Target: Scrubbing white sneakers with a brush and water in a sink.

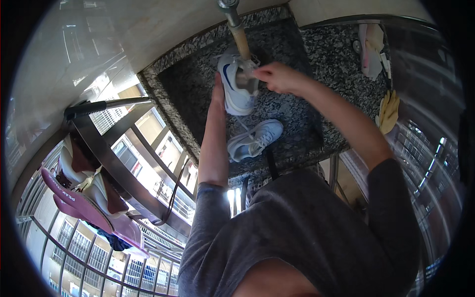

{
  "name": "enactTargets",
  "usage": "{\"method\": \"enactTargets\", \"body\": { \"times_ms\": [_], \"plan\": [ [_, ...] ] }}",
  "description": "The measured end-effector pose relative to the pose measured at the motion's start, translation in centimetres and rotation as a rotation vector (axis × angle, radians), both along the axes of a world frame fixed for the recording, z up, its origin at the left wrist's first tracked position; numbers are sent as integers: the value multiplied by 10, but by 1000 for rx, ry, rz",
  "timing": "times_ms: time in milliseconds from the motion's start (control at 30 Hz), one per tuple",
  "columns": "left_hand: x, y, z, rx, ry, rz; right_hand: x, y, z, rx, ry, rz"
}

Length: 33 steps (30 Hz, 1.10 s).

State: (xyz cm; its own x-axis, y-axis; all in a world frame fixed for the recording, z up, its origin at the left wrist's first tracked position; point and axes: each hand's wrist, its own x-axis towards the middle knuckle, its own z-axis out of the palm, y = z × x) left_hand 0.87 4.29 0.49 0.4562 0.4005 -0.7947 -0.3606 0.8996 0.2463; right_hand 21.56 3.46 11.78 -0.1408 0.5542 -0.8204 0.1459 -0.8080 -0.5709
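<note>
A white sneaker (231,87) with a blue side mark is tilted up beneath the tap (232,18) in a speckled granite sink (193,85). My left hand (218,91) grips its left side, the fingers mostly hidden behind it. At the opening, the curled fingers of my right hand (276,77) pinch the shoe near its tongue. A pale, blurred patch beside those fingertips may be the tongue or water. The tan lower end of the tap reaches down to the laces. Closer to me, a second white sneaker (256,139) lies in the basin, a lace trailing from it.
Pink-soled shoes (78,200) sit by the window bars at left, near a black-and-metal handle (105,105). A yellow rubber glove (389,111) hangs at the counter's right edge. Pink and white packets (371,52) lie on the granite counter (330,55).
</note>
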Motion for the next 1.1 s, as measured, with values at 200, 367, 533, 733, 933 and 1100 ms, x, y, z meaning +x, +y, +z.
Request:
{"method": "enactTargets", "body": {
  "times_ms": [200,367,533,733,933,1100],
  "plan": [
    [11,-8,-11,113,131,-5,1,-4,-18,44,51,49],
    [-4,-9,-13,93,114,48,16,-19,13,175,-76,403],
    [23,-2,-6,148,158,37,-3,-15,-49,574,-711,403],
    [9,1,12,96,147,54,7,-26,15,351,-340,451],
    [17,-13,-20,132,155,61,2,-9,-26,399,-531,382],
    [14,-7,-6,111,152,9,11,-43,5,423,-340,421]
  ]
}}
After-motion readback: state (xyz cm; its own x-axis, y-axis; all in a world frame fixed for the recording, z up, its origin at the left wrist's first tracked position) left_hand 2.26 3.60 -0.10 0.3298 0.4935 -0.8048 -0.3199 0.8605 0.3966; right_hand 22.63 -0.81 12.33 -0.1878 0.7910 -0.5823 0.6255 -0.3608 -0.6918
